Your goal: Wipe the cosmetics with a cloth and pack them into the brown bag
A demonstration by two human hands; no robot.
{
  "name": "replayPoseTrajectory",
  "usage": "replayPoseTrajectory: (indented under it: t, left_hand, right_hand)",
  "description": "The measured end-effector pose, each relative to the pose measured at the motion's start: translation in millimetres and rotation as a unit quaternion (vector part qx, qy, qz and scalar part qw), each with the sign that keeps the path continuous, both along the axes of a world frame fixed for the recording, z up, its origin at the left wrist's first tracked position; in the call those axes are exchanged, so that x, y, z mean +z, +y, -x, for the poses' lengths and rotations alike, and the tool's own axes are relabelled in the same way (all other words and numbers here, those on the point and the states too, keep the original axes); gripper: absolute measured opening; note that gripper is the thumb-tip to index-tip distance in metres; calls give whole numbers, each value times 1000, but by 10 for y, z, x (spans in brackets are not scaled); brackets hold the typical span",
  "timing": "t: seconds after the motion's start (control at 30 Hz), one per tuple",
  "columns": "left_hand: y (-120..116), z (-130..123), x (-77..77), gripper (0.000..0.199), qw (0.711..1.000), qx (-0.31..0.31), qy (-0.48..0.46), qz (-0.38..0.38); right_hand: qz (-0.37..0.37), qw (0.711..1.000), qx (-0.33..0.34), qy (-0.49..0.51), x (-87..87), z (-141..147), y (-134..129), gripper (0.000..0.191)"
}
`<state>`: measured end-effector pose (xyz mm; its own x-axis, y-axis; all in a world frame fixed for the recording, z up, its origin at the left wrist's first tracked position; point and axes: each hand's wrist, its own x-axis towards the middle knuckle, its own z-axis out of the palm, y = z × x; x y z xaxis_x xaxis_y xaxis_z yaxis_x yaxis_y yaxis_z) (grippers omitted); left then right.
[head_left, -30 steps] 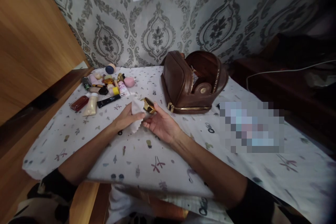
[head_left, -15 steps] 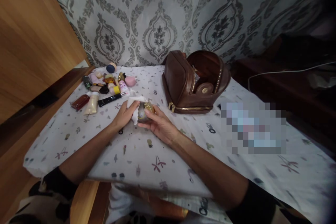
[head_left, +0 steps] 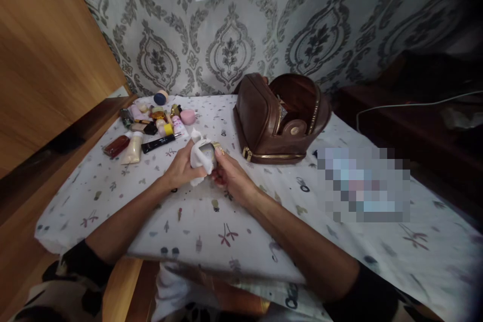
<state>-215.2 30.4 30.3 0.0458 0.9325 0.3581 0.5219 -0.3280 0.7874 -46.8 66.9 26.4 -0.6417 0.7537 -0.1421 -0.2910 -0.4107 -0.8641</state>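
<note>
Above the middle of the patterned cloth, my left hand (head_left: pixel 181 167) is closed round a white wipe (head_left: pixel 199 158), which wraps the left side of a clear bottle (head_left: pixel 208 151). My right hand (head_left: pixel 231 173) grips the same bottle by its gold cap (head_left: pixel 218 147) from the right, thumb on top. The bottle lies tilted between both hands, partly covered by the wipe and fingers. An open brown bag (head_left: pixel 258 115) stands behind and to the right of my hands.
Several cosmetics lie at the left back, including a black tube (head_left: pixel 158 143), a cream tube (head_left: pixel 133 149), a red-brown item (head_left: pixel 116 146) and a pink item (head_left: pixel 187 116). A blurred-out object (head_left: pixel 364 183) is on the right. A wooden panel (head_left: pixel 49 50) rises at the left.
My left hand has turned and the wipe now wraps further round the bottle's side. My right hand has shifted slightly, still on the capped end.
</note>
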Motion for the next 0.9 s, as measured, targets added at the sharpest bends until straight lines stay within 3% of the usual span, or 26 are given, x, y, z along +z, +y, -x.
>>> replayPoseTrajectory:
  t: [0.1,0.2,0.33,0.5,0.6,0.7,0.9]
  left_hand:
    - [3,26,-22,50,1000,3,-1,-17]
    - [12,55,-12,39,1000,6,-19,17]
    - [37,95,12,51,992,16,-75,96]
    - [61,97,-3,55,951,-29,-203,232]
    - [72,65,-4,55,926,-30,-261,272]
    - [91,8,5,49,919,7,-304,250]
    - [145,-80,16,31,905,78,-380,173]
  right_hand:
    - [-25,999,-25,7,8,-20,-4,49]
    - [-16,1000,-18,20,-11,-27,6,47]
    - [-38,999,-21,9,-76,-26,33,51]
    - [-151,988,-30,-11,-126,-44,71,63]
    - [-228,972,-30,-38,-121,-47,80,68]
    - [-261,964,-36,-45,-111,-38,79,67]
    - [-247,963,-57,-94,-87,-34,63,54]
